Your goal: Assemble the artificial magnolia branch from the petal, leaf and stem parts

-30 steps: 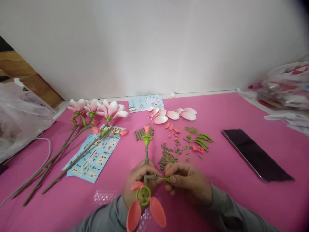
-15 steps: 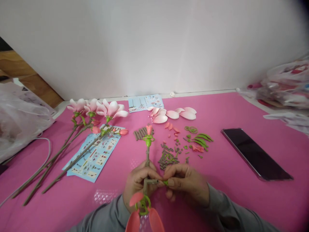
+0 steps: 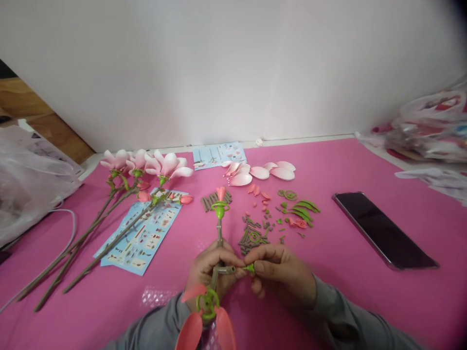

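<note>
While left fingers (image 3: 215,262) grip a brown stem (image 3: 219,236), right fingers (image 3: 279,267) pinch green.
Coral petals splay beneath; phone (image 3: 383,228) rightward.

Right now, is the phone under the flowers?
No, the phone lies on the pink mat right of the hands, while the finished flowers lie off to the left.

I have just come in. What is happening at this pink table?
A person holds a brown branch with coral petals in the left hand. The right hand pinches a small green piece close to it. At the left lie three flower stems, one across printed sheets. Loose petals and leaves lie beyond the hands.
</note>
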The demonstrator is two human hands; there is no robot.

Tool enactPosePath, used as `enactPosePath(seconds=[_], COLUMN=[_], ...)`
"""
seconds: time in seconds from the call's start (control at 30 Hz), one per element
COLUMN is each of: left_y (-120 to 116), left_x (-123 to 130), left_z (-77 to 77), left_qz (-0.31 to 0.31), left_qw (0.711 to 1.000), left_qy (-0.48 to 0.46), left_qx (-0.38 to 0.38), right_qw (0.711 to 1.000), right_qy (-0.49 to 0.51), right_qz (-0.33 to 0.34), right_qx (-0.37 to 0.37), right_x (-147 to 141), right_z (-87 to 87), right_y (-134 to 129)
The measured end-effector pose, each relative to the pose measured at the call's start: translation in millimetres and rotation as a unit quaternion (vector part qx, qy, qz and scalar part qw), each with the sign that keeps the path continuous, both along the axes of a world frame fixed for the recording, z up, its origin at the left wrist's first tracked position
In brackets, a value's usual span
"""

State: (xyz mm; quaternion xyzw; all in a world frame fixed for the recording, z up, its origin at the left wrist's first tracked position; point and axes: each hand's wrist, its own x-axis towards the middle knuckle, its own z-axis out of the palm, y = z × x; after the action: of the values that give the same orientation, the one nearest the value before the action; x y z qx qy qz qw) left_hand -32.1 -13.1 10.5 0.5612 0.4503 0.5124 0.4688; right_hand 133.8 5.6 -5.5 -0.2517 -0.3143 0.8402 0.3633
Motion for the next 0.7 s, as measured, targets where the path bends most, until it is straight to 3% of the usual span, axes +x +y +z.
enactPosePath(seconds=[0.33,0.7], left_y=[-4.0,1.2], left_x=[2.3,1.0], left_z=[0.6,-6.0], left_qz=[0.034,-0.014], left_qw=[0.999,1.000], left_qy=[-0.023,0.012], left_qx=[-0.029,-0.001], right_qw=[1.000,0.996], right_qy=[0.009,-0.051], right_qz=[-0.005,-0.015], right_qx=[0.018,0.071], right_x=[2.1,0.0], right_z=[3.6,5.2], right_y=[1.6,-1.6])
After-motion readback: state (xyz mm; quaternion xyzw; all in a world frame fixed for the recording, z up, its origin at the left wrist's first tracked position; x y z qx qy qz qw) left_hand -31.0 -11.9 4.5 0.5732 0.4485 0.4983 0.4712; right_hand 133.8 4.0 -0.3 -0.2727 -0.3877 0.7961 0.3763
